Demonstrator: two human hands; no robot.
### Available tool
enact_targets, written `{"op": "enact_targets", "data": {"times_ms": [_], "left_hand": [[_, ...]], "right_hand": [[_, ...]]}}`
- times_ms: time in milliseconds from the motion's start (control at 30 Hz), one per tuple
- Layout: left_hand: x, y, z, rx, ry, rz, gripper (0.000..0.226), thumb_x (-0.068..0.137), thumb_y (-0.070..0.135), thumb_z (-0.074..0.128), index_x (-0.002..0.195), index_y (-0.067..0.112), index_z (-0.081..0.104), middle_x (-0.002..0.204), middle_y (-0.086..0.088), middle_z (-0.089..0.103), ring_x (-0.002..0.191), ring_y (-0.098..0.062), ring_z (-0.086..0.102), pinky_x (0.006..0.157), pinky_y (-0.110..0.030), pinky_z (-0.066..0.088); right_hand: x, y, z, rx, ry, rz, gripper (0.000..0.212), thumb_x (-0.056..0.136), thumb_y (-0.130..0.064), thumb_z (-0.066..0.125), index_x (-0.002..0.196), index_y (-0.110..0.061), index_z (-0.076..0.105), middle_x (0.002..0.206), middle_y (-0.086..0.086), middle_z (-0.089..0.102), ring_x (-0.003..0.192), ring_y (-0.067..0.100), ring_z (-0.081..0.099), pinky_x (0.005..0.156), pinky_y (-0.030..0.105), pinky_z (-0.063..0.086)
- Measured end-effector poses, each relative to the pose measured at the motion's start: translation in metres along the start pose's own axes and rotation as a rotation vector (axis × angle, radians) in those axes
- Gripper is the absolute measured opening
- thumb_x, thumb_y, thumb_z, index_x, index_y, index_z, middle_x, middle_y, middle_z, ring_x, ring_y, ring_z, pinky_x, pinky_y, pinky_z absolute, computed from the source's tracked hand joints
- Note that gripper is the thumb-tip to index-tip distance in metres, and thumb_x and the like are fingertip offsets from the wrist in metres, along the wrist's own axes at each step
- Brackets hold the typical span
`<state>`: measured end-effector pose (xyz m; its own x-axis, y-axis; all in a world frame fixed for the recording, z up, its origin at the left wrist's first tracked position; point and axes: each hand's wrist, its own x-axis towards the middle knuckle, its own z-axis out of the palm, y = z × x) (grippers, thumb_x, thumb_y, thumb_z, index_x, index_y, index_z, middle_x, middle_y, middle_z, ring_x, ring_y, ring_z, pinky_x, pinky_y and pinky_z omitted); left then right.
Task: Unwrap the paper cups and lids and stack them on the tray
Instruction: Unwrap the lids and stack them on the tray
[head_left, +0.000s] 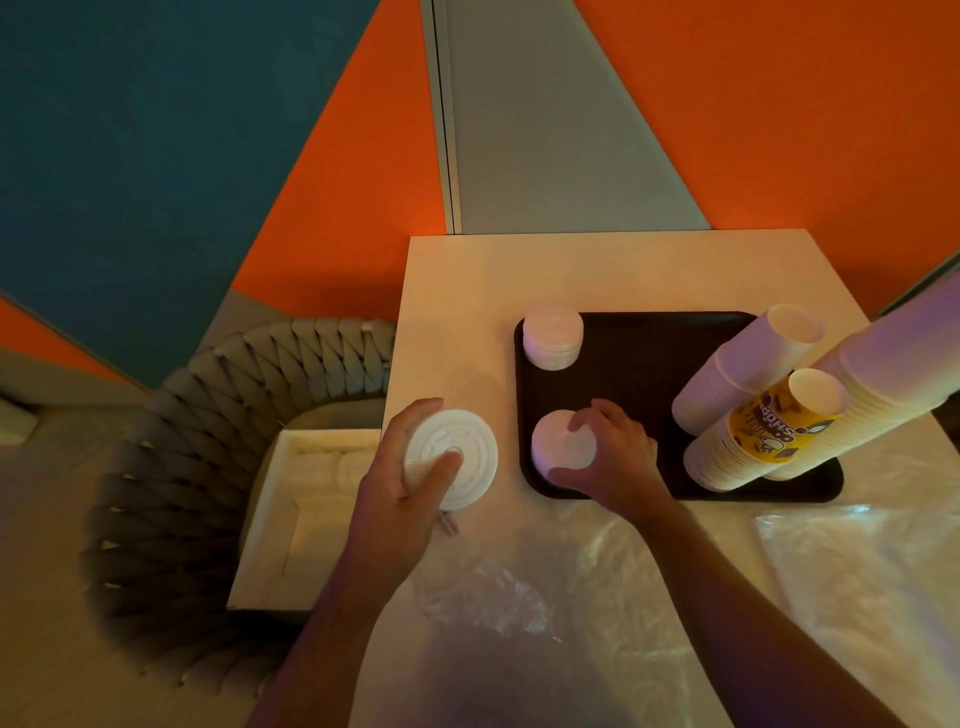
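Lids in left hand: your left hand (410, 488) grips a stack of white lids (451, 458) off the tray's left edge, over the table, thumb laid across the top lid, fingers curled round the side. Likely held ready for placing next.
Lids under right hand: your right hand (608, 457) curls over a second lid stack (562, 451) at the tray's near-left corner, thumb on the near side, fingertips on the far rim. It reads as setting down or squaring the stack; I cannot tell which.
Far lid stack: a third lid pile (552, 338) stands upright on the far-left corner of the tray, untouched.
Tray: the dark tray (639, 364) sits on the white table (467, 280). Lids keep to its left side, cups to its right, leaving the middle bare.
Cups: tall cup stacks (748, 369) stand at the right of the tray. The wide lens makes them appear to lean.
Writing: one yellow printed cup (779, 421) carries lettering, seen upside down. "SHOP" seems readable; the rest is too blurred.
Wrapping: clear plastic wrap (519, 597) lies crumpled on the table near you, discarded.
Beside table: a white box (306, 519) rests on a woven grey chair (208, 415); contents unclear.
Progress: judging by the loose wrap, unwrapping looks mostly done and lid stacking remains.
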<state>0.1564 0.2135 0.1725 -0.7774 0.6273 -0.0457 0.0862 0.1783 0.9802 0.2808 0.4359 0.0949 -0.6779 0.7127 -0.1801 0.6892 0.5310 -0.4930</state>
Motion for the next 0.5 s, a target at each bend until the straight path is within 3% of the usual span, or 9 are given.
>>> {"op": "enact_targets", "data": {"times_ms": [100, 233, 300, 500], "left_hand": [[0.0, 0.001, 0.0, 0.011, 0.003, 0.004, 0.045, 0.096, 0.019, 0.065, 0.131, 0.044, 0.054, 0.126, 0.012, 0.057, 0.104, -0.024, 0.063, 0.051, -0.029, 0.056], [-0.002, 0.01, 0.004, 0.019, -0.016, 0.021, 0.043, 0.097, 0.018, 0.064, 0.13, 0.043, 0.054, 0.117, 0.029, 0.055, 0.099, -0.014, 0.065, 0.048, -0.031, 0.056], [-0.002, 0.013, 0.005, 0.019, -0.035, 0.031, 0.041, 0.097, 0.017, 0.063, 0.128, 0.043, 0.054, 0.114, 0.033, 0.055, 0.095, -0.009, 0.065, 0.048, -0.033, 0.056], [-0.001, 0.021, 0.006, -0.028, -0.092, 0.041, 0.038, 0.098, 0.018, 0.061, 0.13, 0.039, 0.056, 0.117, 0.023, 0.059, 0.093, -0.014, 0.066, 0.051, -0.034, 0.056]], "right_hand": [[-0.003, -0.013, -0.011, 0.036, 0.055, -0.018, 0.055, 0.074, -0.045, 0.086, 0.118, -0.031, 0.056, 0.15, -0.006, 0.04, 0.135, 0.026, 0.039, 0.108, 0.052, 0.033], [-0.015, -0.046, -0.037, 0.434, 0.116, -0.135, 0.026, 0.085, -0.027, 0.079, 0.106, -0.027, 0.063, 0.109, -0.014, 0.064, 0.1, 0.004, 0.062, 0.082, 0.02, 0.046], [-0.024, -0.068, -0.051, 0.602, 0.088, -0.168, 0.015, 0.088, -0.02, 0.077, 0.097, -0.025, 0.067, 0.092, -0.013, 0.069, 0.085, 0.001, 0.066, 0.073, 0.013, 0.047], [-0.046, -0.1, -0.066, 0.728, -0.013, -0.343, 0.022, 0.085, -0.016, 0.078, 0.104, -0.026, 0.072, 0.092, -0.012, 0.068, 0.081, 0.01, 0.066, 0.075, 0.027, 0.055]]}}
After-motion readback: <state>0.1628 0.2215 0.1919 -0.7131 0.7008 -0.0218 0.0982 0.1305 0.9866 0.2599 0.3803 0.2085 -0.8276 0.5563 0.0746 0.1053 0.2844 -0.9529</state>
